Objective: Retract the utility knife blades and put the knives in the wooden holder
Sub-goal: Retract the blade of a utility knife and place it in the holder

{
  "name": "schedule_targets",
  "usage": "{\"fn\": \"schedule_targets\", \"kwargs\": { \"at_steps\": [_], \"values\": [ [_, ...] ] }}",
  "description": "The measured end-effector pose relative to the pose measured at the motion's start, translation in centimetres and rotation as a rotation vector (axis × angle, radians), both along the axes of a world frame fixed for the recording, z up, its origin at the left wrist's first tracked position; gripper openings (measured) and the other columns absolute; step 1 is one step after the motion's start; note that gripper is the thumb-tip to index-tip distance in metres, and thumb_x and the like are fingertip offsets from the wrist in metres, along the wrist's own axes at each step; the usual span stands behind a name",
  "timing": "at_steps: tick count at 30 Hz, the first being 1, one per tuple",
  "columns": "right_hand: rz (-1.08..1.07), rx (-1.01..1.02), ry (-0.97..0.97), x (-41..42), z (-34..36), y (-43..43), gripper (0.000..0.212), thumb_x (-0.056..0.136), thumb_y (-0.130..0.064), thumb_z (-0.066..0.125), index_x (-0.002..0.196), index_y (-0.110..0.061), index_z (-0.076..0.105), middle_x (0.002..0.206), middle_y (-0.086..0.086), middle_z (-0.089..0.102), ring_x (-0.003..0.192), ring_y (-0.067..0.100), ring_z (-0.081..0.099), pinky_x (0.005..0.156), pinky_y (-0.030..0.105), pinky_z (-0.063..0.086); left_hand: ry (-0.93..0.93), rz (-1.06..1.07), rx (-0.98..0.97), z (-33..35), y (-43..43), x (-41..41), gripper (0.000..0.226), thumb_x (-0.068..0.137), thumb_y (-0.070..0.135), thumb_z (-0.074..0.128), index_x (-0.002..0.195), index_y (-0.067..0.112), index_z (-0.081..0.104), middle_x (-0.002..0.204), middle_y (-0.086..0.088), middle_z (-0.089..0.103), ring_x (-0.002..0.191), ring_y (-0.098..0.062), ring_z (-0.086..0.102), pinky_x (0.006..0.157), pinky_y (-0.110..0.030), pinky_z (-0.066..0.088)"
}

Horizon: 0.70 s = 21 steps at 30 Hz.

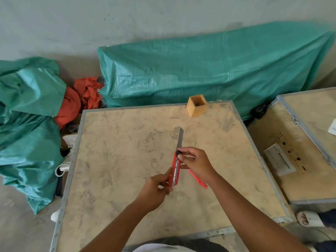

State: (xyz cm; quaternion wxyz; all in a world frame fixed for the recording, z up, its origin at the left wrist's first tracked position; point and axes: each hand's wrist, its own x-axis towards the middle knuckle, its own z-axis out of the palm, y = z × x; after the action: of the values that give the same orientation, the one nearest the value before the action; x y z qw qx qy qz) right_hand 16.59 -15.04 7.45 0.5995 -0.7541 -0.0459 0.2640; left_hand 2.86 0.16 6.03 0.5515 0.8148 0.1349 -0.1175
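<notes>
I hold a red utility knife (175, 171) above the middle of the plywood crate top (127, 160), its long silver blade fully out and pointing away from me. My left hand (156, 190) grips the butt end of the handle. My right hand (197, 161) pinches the black slider at the blade end. A second red knife (199, 180) lies on the crate top under my right wrist, mostly hidden. The square wooden holder (197, 105) stands upright at the far edge of the crate, with nothing visible inside.
A second crate (309, 170) with paper labels stands to the right across a narrow gap. Green tarpaulins (200, 70) and orange cloth (87, 95) lie beyond and to the left. Another person's sandalled foot (307, 218) shows at lower right.
</notes>
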Motion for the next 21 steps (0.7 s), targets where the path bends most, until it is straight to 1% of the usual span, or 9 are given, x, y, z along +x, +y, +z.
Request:
{"fn": "schedule_targets", "kwargs": {
  "at_steps": [3,6,8,10,12,14,17,19,21],
  "values": [
    [0.071,0.047,-0.04,1.8,1.7,-1.1,0.024,0.096,-0.003,0.065,0.116,-0.014,0.075,0.111,0.008,0.075,0.089,0.017,0.078,0.078,0.035,0.065,-0.051,0.109,-0.05,1.1,-1.8,1.5,0.063,0.089,-0.004,0.066,0.142,0.025,0.05,0.106,-0.002,0.067,0.079,-0.011,0.058,0.072,-0.024,0.059],
    [0.207,-0.008,-0.104,3.4,2.9,-2.5,0.023,0.095,-0.008,0.069,0.108,-0.025,0.078,0.11,0.005,0.077,0.091,0.017,0.078,0.078,0.041,0.066,-0.07,0.215,-0.063,2.0,-3.5,2.8,0.059,0.089,-0.004,0.065,0.139,0.026,0.054,0.103,0.006,0.067,0.076,-0.01,0.058,0.074,-0.025,0.061],
    [0.289,-0.077,-0.171,4.6,3.4,-3.5,0.021,0.093,-0.011,0.072,0.11,-0.021,0.078,0.111,0.003,0.077,0.093,0.016,0.077,0.077,0.042,0.066,-0.078,0.276,-0.075,2.6,-4.7,3.7,0.057,0.09,-0.004,0.065,0.138,0.025,0.056,0.104,0.004,0.068,0.077,-0.012,0.061,0.076,-0.026,0.062],
    [0.357,-0.125,-0.246,5.8,4.2,-4.6,0.023,0.091,-0.012,0.073,0.114,-0.017,0.078,0.114,0.001,0.076,0.096,0.015,0.075,0.077,0.041,0.066,-0.097,0.325,-0.095,3.4,-6.2,4.5,0.055,0.091,-0.006,0.064,0.136,0.024,0.057,0.105,0.001,0.07,0.078,-0.013,0.062,0.073,-0.022,0.061],
    [0.447,-0.163,-0.326,6.9,5.2,-5.7,0.023,0.091,-0.014,0.074,0.113,-0.019,0.078,0.117,-0.004,0.073,0.102,0.012,0.071,0.086,0.039,0.063,-0.134,0.371,-0.128,4.3,-7.9,5.4,0.054,0.09,-0.007,0.065,0.133,0.026,0.06,0.104,-0.002,0.072,0.072,-0.009,0.063,0.072,-0.02,0.061],
    [0.535,-0.209,-0.377,7.9,5.9,-7.0,0.023,0.09,-0.016,0.075,0.112,-0.022,0.079,0.126,-0.006,0.068,0.114,0.01,0.065,0.1,0.036,0.056,-0.172,0.413,-0.168,4.9,-9.4,6.4,0.057,0.088,-0.007,0.067,0.128,0.032,0.062,0.102,-0.006,0.073,0.069,-0.008,0.062,0.076,-0.025,0.062],
    [0.616,-0.27,-0.415,9.2,6.6,-9.0,0.022,0.088,-0.019,0.077,0.109,-0.026,0.08,0.143,-0.004,0.056,0.134,0.011,0.05,0.108,0.038,0.049,-0.203,0.45,-0.175,5.3,-11.4,8.0,0.061,0.085,-0.005,0.071,0.12,0.044,0.063,0.102,-0.01,0.073,0.079,-0.029,0.065,0.081,-0.022,0.06],
    [0.632,-0.27,-0.44,10.1,7.2,-10.3,0.024,0.089,-0.019,0.077,0.111,-0.027,0.08,0.146,-0.005,0.053,0.134,0.01,0.049,0.104,0.032,0.051,-0.215,0.468,-0.154,5.5,-12.7,8.9,0.064,0.085,-0.005,0.071,0.115,0.051,0.062,0.102,-0.01,0.073,0.079,-0.029,0.064,0.081,-0.016,0.058],
    [0.658,-0.247,-0.464,11.1,8.0,-11.3,0.029,0.091,-0.019,0.075,0.118,-0.03,0.076,0.143,-0.009,0.052,0.122,0.004,0.054,0.09,0.015,0.049,-0.239,0.481,-0.172,6.0,-14.0,9.7,0.064,0.085,-0.005,0.071,0.114,0.052,0.063,0.101,-0.009,0.074,0.076,-0.02,0.061,0.082,-0.02,0.059]
  ]
}}
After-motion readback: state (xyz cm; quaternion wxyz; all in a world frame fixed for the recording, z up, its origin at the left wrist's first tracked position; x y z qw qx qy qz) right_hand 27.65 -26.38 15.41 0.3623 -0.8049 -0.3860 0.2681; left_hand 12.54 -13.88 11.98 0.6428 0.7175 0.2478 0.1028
